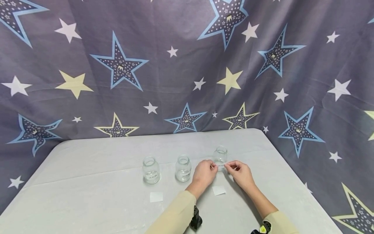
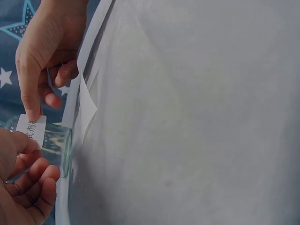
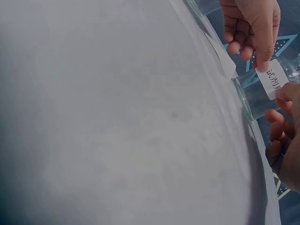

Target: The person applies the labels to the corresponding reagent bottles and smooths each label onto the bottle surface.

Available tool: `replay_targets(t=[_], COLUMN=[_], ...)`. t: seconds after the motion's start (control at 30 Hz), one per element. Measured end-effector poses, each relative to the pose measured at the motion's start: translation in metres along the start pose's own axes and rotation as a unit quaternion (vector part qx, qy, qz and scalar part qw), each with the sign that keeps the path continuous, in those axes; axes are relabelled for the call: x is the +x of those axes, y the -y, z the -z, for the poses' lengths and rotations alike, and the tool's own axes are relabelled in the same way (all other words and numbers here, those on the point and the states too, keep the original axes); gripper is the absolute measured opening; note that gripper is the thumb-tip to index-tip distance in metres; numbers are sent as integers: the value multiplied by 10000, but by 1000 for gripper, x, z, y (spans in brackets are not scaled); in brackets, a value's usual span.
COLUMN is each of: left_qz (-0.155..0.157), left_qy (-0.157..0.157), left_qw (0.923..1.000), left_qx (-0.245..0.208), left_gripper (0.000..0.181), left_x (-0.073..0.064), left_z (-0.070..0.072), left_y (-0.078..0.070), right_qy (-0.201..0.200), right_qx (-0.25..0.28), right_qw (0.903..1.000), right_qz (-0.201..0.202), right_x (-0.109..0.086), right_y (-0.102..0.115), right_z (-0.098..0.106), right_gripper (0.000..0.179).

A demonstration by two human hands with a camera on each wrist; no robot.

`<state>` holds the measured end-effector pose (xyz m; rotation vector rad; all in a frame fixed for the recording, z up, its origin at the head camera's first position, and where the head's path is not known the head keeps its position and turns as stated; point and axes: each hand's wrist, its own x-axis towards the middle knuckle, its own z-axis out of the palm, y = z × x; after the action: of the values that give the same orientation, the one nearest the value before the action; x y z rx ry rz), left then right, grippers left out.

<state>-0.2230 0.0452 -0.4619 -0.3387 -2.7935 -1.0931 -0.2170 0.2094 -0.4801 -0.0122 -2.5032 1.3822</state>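
A small white label with dark printed characters is stretched between both hands, in front of the lower part of the rightmost clear glass jar. My left hand pinches its left end between thumb and finger. The right hand pinches the other end. In the left wrist view, the label overlaps the glass, with the left hand below and the right hand above. The right wrist view also shows the label over the jar; whether it touches the glass I cannot tell.
Two more glass jars, the left one and the middle one, stand on the table with white labels low on their fronts. A bent piece of white paper lies near the hands, another farther left. A star-patterned curtain hangs behind.
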Motion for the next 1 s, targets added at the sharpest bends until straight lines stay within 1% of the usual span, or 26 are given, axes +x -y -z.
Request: replay_targets(t=[0.2, 0.37, 0.5, 0.6, 0.73, 0.87, 1.0], left_qz=[56, 34, 57, 159, 268, 224, 172], left_qy=[-15, -60, -103, -147, -229, -330, -416], left_qw=[10000, 10000, 9999, 9997, 9991, 9988, 9980], left_qx=[-8, 31, -26, -119, -235, -287, -434], left_gripper=[13, 12, 13, 16, 19, 22, 37], left_x=[1, 1, 0, 0, -1, 0, 2], left_z=[0, -1, 0, 2, 3, 4, 5], left_y=[-1, 0, -1, -1, 1, 3, 2], right_qy=[-1, -16, -101, -149, -52, 230, 463], right_qx=[-120, -140, -15, 118, 297, 494, 458], right_qw=[9999, 9998, 9999, 9998, 9995, 9985, 9974], right_qz=[-68, -118, -73, -24, -15, 101, 297], right_x=[1, 2, 3, 3, 4, 5, 6], right_y=[-1, -4, -2, -1, 0, 1, 2], right_z=[2, 2, 3, 5, 7, 7, 6], right_gripper=[13, 12, 10, 12, 25, 42, 54])
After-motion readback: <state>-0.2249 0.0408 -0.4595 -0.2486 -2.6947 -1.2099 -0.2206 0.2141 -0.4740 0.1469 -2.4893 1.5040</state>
